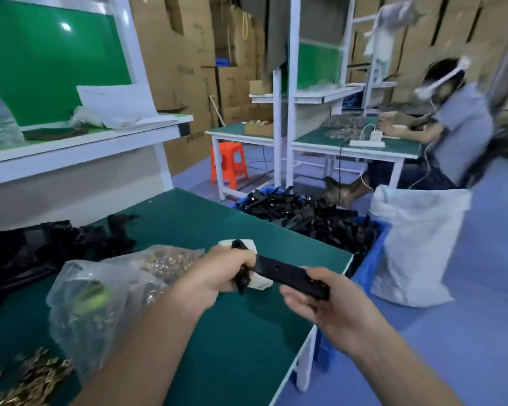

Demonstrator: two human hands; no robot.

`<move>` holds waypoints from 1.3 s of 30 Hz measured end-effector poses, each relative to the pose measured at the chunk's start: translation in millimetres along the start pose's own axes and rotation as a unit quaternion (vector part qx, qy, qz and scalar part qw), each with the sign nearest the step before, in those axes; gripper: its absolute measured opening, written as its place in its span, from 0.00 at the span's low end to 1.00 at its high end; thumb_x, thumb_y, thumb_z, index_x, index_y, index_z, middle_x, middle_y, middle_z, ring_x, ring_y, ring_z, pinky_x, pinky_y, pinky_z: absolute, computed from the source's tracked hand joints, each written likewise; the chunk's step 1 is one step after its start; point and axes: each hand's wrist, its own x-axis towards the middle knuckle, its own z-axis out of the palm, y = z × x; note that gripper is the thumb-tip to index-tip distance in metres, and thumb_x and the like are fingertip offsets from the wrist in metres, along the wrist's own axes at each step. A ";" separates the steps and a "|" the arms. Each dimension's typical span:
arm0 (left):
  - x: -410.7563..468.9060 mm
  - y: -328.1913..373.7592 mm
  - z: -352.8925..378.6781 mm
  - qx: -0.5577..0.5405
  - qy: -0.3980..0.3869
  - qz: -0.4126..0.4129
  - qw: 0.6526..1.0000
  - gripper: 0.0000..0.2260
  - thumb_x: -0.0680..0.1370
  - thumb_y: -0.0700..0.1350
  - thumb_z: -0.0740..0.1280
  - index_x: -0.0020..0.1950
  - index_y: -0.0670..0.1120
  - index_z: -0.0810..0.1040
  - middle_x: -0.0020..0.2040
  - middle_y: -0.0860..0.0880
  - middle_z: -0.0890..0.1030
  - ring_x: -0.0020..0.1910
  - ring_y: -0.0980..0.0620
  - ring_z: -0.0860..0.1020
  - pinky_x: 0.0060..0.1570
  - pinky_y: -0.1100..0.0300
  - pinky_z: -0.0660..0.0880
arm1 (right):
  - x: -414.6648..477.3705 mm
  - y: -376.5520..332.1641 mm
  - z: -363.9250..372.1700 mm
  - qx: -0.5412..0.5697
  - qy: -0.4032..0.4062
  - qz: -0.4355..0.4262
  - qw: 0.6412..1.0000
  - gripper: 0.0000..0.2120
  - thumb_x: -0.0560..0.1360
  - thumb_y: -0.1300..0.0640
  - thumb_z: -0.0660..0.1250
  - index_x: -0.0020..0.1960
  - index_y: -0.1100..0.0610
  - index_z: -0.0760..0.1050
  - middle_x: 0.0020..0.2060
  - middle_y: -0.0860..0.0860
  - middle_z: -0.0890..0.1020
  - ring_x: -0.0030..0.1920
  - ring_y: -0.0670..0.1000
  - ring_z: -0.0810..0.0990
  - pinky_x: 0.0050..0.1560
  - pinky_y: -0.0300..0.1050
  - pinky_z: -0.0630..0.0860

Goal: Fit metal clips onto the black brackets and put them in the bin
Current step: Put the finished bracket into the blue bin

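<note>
- L hand (217,272) was stretched fwd over the green tabletop (247,347), forearm entering from bottom centre. Its fingers were clenched round the far end of 1 black bracket (285,273).
- R hand (314,306) sat lower right, wrist bent inward. Its fingers were wrapped round the bracket's near end, grasping it.
- Bracket was held in the air btwn both hands, above the tabletop near its right edge, sloping down to the right. 1 small white object (260,284) lay just behind it.
- Whether a clip sat on the bracket: couldn't tell, too blurred.
- Counts: 1 clear plastic bag (79,288) of metal clips (165,262) left of L hand; 1 loose clip heap (27,382) at bottom left. Clips too many to count.
- 1 pile of spare brackets (41,250) on tabletop, far left.
- 1 blue bin (370,259) on the floor beside the tabletop, heaped w/ black brackets; 1 white sack (417,250) just beside it.
</note>
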 end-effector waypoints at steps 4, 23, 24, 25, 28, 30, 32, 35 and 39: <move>22.0 12.7 29.9 -0.212 -0.075 -0.056 0.973 0.09 0.80 0.43 0.71 0.54 0.39 0.77 0.47 0.40 0.81 0.40 0.46 0.84 0.37 0.55 0.82 | 37.6 -44.8 -4.7 0.004 0.073 0.022 0.997 0.05 0.82 0.68 0.61 0.55 0.70 0.71 0.41 0.71 0.83 0.37 0.66 0.86 0.27 0.51 0.82; -4.3 12.1 -112.2 0.069 0.221 0.212 0.949 0.19 0.72 0.35 0.65 0.34 0.58 0.86 0.36 0.58 0.85 0.35 0.63 0.82 0.35 0.66 0.76 | 102.2 59.3 203.1 -0.371 -0.165 -0.049 0.912 0.11 0.75 0.72 0.59 0.44 0.66 0.80 0.30 0.58 0.81 0.29 0.54 0.81 0.34 0.45 0.79; -12.6 8.0 -128.1 0.076 0.234 0.218 0.945 0.19 0.72 0.35 0.65 0.34 0.59 0.86 0.36 0.58 0.85 0.34 0.64 0.81 0.37 0.66 0.75 | 94.7 68.5 214.0 -0.385 -0.180 -0.043 0.904 0.11 0.75 0.72 0.59 0.44 0.67 0.80 0.29 0.58 0.81 0.29 0.54 0.82 0.33 0.45 0.80; -22.8 3.3 -145.8 0.081 0.249 0.221 0.939 0.19 0.71 0.35 0.66 0.34 0.59 0.86 0.36 0.58 0.85 0.34 0.64 0.80 0.38 0.67 0.74 | 88.2 78.7 225.3 -0.401 -0.201 -0.034 0.893 0.09 0.74 0.73 0.60 0.45 0.67 0.80 0.30 0.59 0.81 0.30 0.54 0.82 0.34 0.45 0.81; -52.6 -20.7 -203.5 0.101 0.311 0.216 0.920 0.17 0.72 0.36 0.67 0.34 0.58 0.86 0.36 0.58 0.85 0.37 0.60 0.81 0.41 0.63 0.76 | 73.5 115.5 259.8 -0.442 -0.278 -0.016 0.853 0.07 0.72 0.72 0.63 0.43 0.65 0.80 0.32 0.60 0.80 0.29 0.54 0.81 0.35 0.45 0.81; -74.1 -43.6 -242.3 0.113 0.363 0.188 0.906 0.15 0.75 0.39 0.68 0.35 0.56 0.86 0.34 0.59 0.85 0.35 0.56 0.81 0.37 0.61 0.76 | 67.2 145.3 285.1 -0.478 -0.312 -0.021 0.821 0.10 0.72 0.72 0.65 0.48 0.64 0.83 0.39 0.60 0.84 0.35 0.55 0.84 0.44 0.51 0.85; -96.1 -71.8 -276.5 0.142 0.403 0.148 0.892 0.14 0.78 0.41 0.69 0.36 0.57 0.85 0.30 0.59 0.83 0.28 0.58 0.76 0.26 0.64 0.71 | 64.9 176.8 308.4 -0.566 -0.349 -0.025 0.746 0.21 0.74 0.67 0.69 0.66 0.56 0.79 0.54 0.58 0.84 0.49 0.55 0.85 0.53 0.54 0.85; -130.9 -123.4 -313.9 0.181 0.401 0.058 0.896 0.15 0.80 0.42 0.68 0.37 0.58 0.83 0.33 0.62 0.82 0.29 0.60 0.76 0.25 0.67 0.68 | 58.9 223.1 336.8 -0.677 -0.403 -0.013 0.616 0.37 0.77 0.60 0.73 0.81 0.47 0.60 0.73 0.55 0.71 0.65 0.57 0.76 0.64 0.55 0.79; -162.5 -188.3 -337.0 0.221 0.380 -0.026 0.898 0.08 0.78 0.44 0.70 0.49 0.57 0.85 0.46 0.60 0.85 0.38 0.66 0.78 0.32 0.76 0.71 | 57.9 275.4 363.6 -0.734 -0.410 -0.051 0.540 0.39 0.79 0.59 0.70 0.83 0.51 0.53 0.78 0.54 0.63 0.65 0.57 0.72 0.59 0.50 0.72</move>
